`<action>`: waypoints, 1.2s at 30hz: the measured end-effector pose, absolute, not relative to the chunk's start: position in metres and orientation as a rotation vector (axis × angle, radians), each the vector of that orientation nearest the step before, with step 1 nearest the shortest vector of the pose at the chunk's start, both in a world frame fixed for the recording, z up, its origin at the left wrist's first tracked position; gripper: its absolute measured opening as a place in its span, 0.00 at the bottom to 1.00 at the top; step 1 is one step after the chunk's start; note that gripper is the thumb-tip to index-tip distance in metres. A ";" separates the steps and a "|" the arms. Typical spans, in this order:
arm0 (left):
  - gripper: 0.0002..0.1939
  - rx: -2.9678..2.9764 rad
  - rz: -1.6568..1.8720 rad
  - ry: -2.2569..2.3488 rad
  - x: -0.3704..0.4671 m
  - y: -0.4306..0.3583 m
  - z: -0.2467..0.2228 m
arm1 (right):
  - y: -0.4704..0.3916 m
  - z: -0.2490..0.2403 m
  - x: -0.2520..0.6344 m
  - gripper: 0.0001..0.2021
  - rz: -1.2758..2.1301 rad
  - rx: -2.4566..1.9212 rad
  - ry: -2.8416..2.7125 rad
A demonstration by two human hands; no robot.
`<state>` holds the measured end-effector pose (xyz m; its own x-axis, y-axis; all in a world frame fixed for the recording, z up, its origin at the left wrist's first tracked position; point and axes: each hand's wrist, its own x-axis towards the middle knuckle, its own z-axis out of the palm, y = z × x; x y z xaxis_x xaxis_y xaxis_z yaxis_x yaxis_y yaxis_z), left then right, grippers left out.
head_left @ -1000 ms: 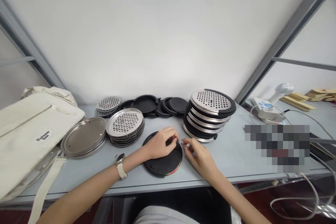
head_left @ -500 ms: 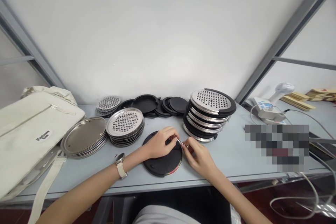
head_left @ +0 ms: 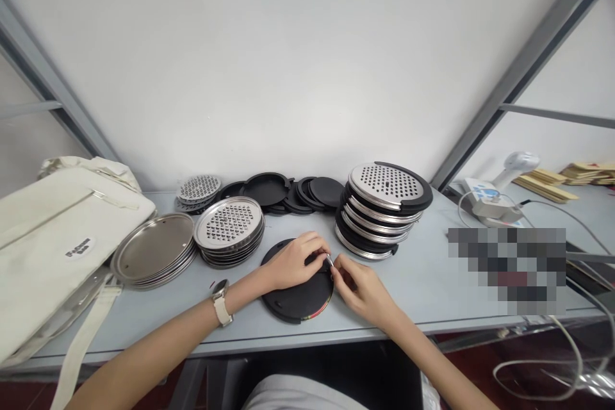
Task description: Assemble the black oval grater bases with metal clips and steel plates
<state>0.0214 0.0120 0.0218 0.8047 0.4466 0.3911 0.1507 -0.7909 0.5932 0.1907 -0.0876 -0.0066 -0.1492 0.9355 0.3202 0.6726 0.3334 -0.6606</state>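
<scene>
Low over a round black disc [head_left: 300, 300] my two hands meet. A thin silver metal piece [head_left: 329, 261], too small to name, shows between their fingertips. My left hand [head_left: 302, 261] rests across the disc, closed, its thumb and forefinger pinching one end. My right hand [head_left: 361, 285] is closed too, fingertips pinched at the other end by the disc's right edge. A red, yellow and green strip [head_left: 321, 309] shows along the disc's lower right rim. My left hand covers the disc's upper middle.
Behind my right hand rises a stack of perforated metal plates in black holders [head_left: 384, 211]. Left are grater-like plates [head_left: 230, 224], plain metal lids [head_left: 156, 250] and a cream bag [head_left: 52, 243]. Black round parts [head_left: 269, 191] lie along the wall. A white device [head_left: 490, 198] with cables stands right.
My right fingertips have moved slightly left, closer to my left fingers, and less of the thin metal piece shows between them. The disc and the stacks have stayed put.
</scene>
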 end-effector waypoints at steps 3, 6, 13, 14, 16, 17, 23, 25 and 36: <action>0.07 2.444 0.710 0.445 0.021 0.013 0.021 | -0.088 -0.007 0.191 0.08 0.470 -1.418 -1.892; 0.08 2.438 0.709 0.432 0.022 0.013 0.020 | -0.087 -0.007 0.191 0.07 0.489 -1.424 -1.868; 0.09 2.447 0.664 0.414 0.021 0.014 0.017 | -0.085 -0.008 0.190 0.05 0.516 -1.410 -1.839; 0.09 2.449 0.654 0.412 0.021 0.015 0.017 | -0.085 -0.009 0.191 0.06 0.512 -1.413 -1.835; 0.09 2.451 0.645 0.415 0.021 0.015 0.016 | -0.085 -0.009 0.191 0.07 0.510 -1.426 -1.822; 0.09 2.453 0.645 0.417 0.021 0.015 0.016 | -0.084 -0.010 0.191 0.08 0.515 -1.433 -1.816; 0.09 2.468 0.645 0.428 0.021 0.015 0.015 | -0.082 -0.012 0.194 0.10 0.558 -1.451 -1.830; 0.09 2.466 0.651 0.432 0.021 0.015 0.016 | -0.081 -0.012 0.194 0.10 0.551 -1.455 -1.835; 0.09 2.504 0.710 0.462 0.022 0.013 0.019 | -0.081 -0.015 0.195 0.12 0.558 -1.482 -1.845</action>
